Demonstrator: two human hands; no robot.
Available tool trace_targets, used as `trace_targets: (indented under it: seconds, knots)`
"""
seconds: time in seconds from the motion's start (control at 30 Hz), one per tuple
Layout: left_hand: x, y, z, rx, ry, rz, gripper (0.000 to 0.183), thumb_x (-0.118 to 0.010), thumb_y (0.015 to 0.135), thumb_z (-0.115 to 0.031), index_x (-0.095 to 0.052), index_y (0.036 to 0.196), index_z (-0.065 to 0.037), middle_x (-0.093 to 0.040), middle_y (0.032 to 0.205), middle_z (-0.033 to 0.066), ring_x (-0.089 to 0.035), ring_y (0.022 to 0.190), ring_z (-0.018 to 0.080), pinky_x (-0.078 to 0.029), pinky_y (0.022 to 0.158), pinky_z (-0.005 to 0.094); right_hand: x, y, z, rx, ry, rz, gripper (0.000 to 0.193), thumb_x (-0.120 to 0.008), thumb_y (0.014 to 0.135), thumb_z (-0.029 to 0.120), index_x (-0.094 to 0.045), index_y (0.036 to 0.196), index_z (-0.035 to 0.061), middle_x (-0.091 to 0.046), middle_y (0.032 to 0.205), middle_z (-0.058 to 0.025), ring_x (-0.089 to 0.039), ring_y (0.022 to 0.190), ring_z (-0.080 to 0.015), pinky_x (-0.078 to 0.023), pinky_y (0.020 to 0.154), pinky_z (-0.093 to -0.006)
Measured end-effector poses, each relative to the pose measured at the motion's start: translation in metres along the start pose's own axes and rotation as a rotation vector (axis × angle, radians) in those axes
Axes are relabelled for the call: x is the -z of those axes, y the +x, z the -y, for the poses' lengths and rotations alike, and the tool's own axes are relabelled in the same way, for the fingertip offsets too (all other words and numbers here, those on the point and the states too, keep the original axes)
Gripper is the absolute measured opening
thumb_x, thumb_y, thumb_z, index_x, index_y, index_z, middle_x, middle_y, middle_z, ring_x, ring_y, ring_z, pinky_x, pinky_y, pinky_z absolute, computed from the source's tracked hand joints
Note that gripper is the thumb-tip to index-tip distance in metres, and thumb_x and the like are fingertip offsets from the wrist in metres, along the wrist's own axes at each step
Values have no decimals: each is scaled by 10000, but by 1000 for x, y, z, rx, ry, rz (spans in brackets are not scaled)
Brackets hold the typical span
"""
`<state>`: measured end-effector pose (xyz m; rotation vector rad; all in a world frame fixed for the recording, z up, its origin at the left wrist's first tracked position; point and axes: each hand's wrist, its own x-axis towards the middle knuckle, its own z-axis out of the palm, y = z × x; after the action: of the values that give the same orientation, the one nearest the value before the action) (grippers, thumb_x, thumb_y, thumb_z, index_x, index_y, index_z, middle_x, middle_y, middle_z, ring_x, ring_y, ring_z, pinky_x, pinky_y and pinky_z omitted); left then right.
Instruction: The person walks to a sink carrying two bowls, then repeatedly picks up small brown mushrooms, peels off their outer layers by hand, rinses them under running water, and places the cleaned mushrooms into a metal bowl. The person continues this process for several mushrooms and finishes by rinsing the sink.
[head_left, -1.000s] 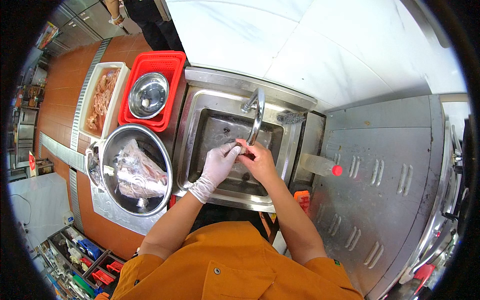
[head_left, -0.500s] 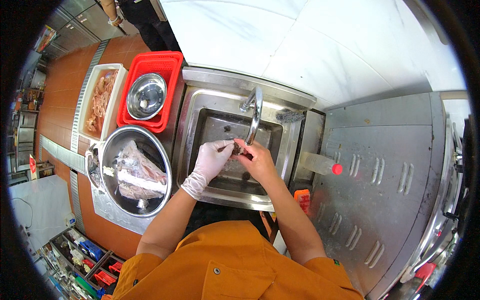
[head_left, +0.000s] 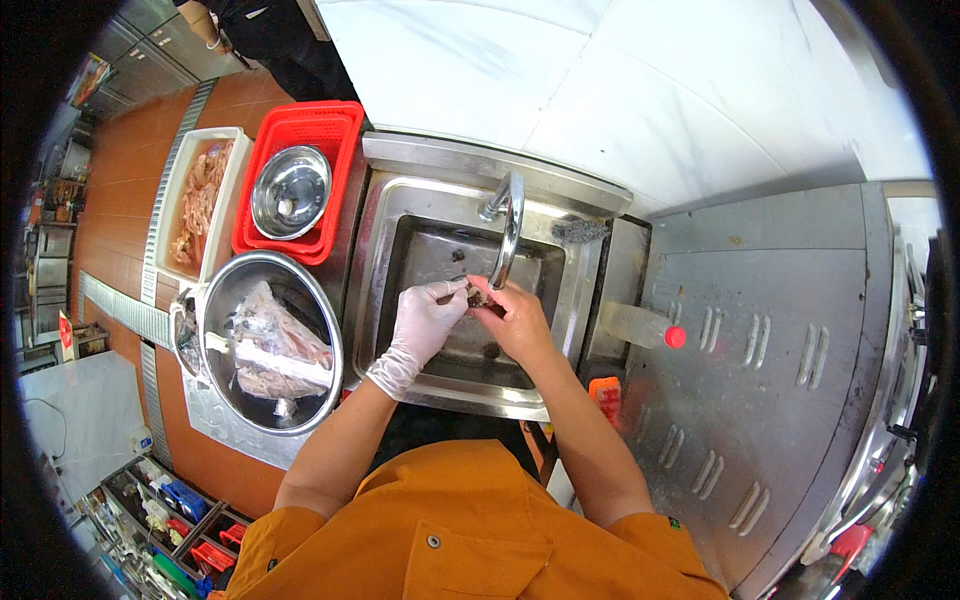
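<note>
A red basket [head_left: 335, 120] holds one steel bowl [head_left: 290, 163] (with a small pale piece [head_left: 286, 208] inside), and beside it is a white tub [head_left: 237, 180] of pinkish strips [head_left: 203, 197]; to the right, a red-capped clear bottle [head_left: 632, 325] is near the metal cabinet [head_left: 750, 285]

Two hands [head_left: 423, 322] [head_left: 520, 320], one dark piece [head_left: 476, 297], one sink [head_left: 430, 262], one tap [head_left: 514, 228]
Left of center we count one large bowl [head_left: 338, 345], one small bowl [head_left: 306, 180], one white tub [head_left: 240, 165]; right of center, one bottle [head_left: 632, 322].
</note>
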<state>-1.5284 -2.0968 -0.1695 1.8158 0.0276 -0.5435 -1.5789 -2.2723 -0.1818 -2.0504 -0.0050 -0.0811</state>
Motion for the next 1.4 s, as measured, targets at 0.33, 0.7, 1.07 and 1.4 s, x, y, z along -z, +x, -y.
trace_targets:
  seconds: [0.33, 0.7, 1.07, 1.4]
  knots:
    - [3, 7, 17, 190, -476, 128, 259, -670, 1020, -162, -754, 1166, 35, -779, 1044, 89, -734, 871, 142, -591, 814, 286, 4, -1, 4, 14, 66, 21, 482, -843, 835, 97, -707, 1297, 113, -711, 1026, -137, -712, 863, -287, -561, 761, -378]
    - [4, -6, 7, 275, -706, 148, 347, -655, 1030, -177, -678, 1320, 13, -759, 1142, 92, -722, 1020, 164, -575, 889, 293, 4, -1, -1, -85, 198, 60, 468, -822, 859, 96, -699, 1310, 122, -681, 987, -118, -690, 831, -251, -564, 787, -347]
    - [1, -8, -4, 243, -486, 216, 338, -701, 1019, -200, -708, 1297, -7, -760, 1112, 51, -713, 935, 117, -591, 843, 277, 2, -2, 4, -171, 148, 52, 443, -828, 869, 92, -717, 1298, 87, -680, 915, -12, -605, 754, -96, -524, 705, -272]
    - [9, -7, -3, 384, -728, 320, 256, -688, 1023, -181, -709, 1222, -22, -748, 1166, 65, -715, 997, 147, -589, 920, 327, 16, 0, 4, -257, 223, 176, 446, -862, 861, 160, -722, 1274, 65, -685, 954, -50, -635, 788, -107, -528, 718, -281]
